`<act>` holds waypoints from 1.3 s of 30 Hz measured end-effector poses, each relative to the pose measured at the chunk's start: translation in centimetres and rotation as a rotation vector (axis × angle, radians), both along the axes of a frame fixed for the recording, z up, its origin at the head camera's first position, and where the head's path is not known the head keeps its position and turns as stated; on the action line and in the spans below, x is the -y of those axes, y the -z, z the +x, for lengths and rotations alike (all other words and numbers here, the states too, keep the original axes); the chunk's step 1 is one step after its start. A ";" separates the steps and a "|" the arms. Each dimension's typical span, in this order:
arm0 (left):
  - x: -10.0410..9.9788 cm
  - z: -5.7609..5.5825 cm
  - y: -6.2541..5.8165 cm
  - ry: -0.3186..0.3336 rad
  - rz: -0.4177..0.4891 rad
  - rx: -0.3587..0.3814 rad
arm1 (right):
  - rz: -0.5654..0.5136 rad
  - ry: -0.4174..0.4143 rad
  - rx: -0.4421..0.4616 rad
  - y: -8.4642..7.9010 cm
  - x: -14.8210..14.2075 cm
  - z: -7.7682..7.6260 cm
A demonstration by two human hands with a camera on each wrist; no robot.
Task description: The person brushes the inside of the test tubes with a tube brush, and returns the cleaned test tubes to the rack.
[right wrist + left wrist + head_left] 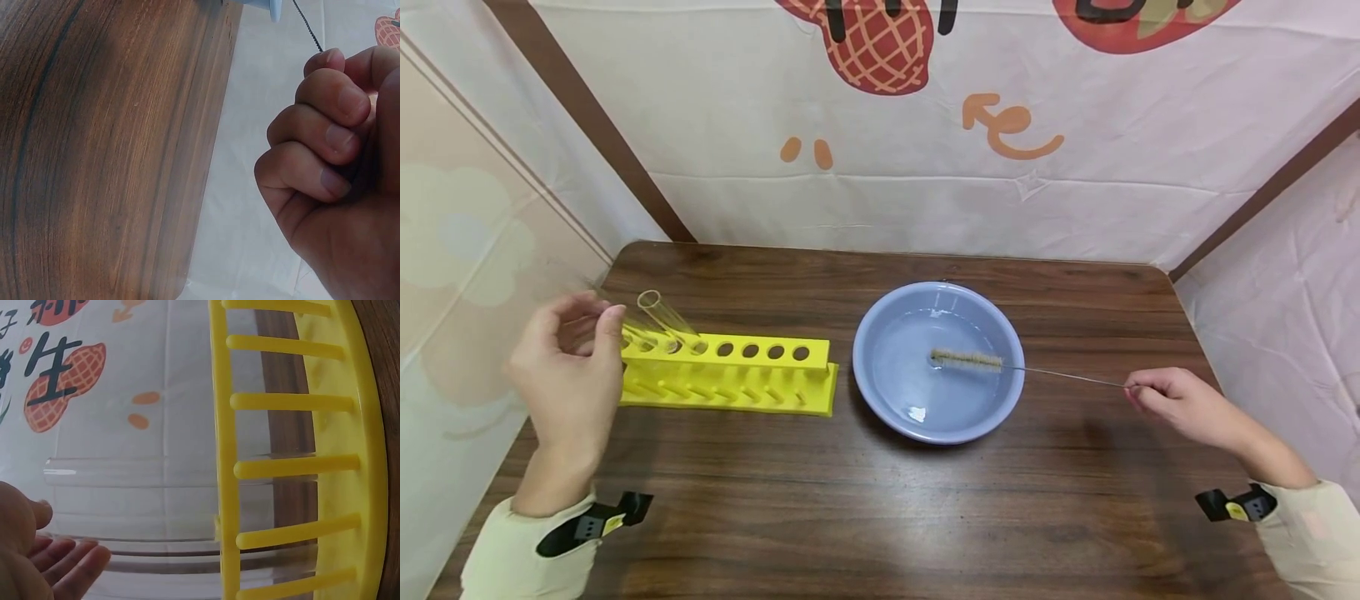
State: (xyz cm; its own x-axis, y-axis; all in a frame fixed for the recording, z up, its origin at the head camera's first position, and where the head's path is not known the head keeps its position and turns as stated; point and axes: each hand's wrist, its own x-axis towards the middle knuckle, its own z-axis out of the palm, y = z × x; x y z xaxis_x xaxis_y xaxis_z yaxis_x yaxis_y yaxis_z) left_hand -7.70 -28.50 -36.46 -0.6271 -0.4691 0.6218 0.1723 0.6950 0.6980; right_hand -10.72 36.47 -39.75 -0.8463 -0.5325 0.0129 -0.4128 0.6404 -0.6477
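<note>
In the head view my left hand (568, 358) is at the left end of a yellow test tube rack (775, 354). One clear glass test tube (662, 310) stands tilted in the rack, and more glass beside it is partly hidden by the hand. The left wrist view shows thumb and fingers (81, 572) loosely bent and apart, close to the tubes' upper ends; whether they touch glass is unclear. My right hand (1183, 408) pinches the wire handle of a test tube brush (970, 360), whose bristles are over the water in a blue basin (865, 367).
The basin holds clear water and stands mid-table, right of the rack. The brown wooden table (880, 517) meets a printed white cloth (880, 208) at its back edge. Cloth also hangs at both sides. Empty pegs (294, 403) line the rack's front.
</note>
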 end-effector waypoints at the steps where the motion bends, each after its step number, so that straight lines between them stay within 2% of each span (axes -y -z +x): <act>1: -0.1 0.0 0.1 -0.003 -0.018 0.013 | -0.001 0.004 0.006 -0.1 0.0 0.0; 8: -0.6 0.0 1.0 -0.009 -0.138 0.109 | -0.032 -0.002 0.027 -0.5 0.2 0.2; 16: -0.7 0.1 2.1 -0.023 -0.195 0.193 | -0.112 -0.037 0.070 -0.1 0.3 0.1; 25: -0.2 0.2 3.2 -0.055 -0.252 0.328 | -0.085 -0.030 0.083 -0.3 0.7 -0.1; 39: 0.4 0.3 3.9 -0.028 -0.291 0.386 | -0.074 -0.017 0.065 -0.3 0.8 0.2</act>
State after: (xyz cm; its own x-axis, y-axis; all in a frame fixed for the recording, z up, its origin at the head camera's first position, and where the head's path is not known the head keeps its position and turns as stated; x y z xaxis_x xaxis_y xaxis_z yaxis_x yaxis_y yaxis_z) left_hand -7.41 -28.94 -40.32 -0.8274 -0.3303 0.4543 -0.0829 0.8718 0.4828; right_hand -10.56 35.69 -39.46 -0.8377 -0.5461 -0.0017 -0.3787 0.5831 -0.7187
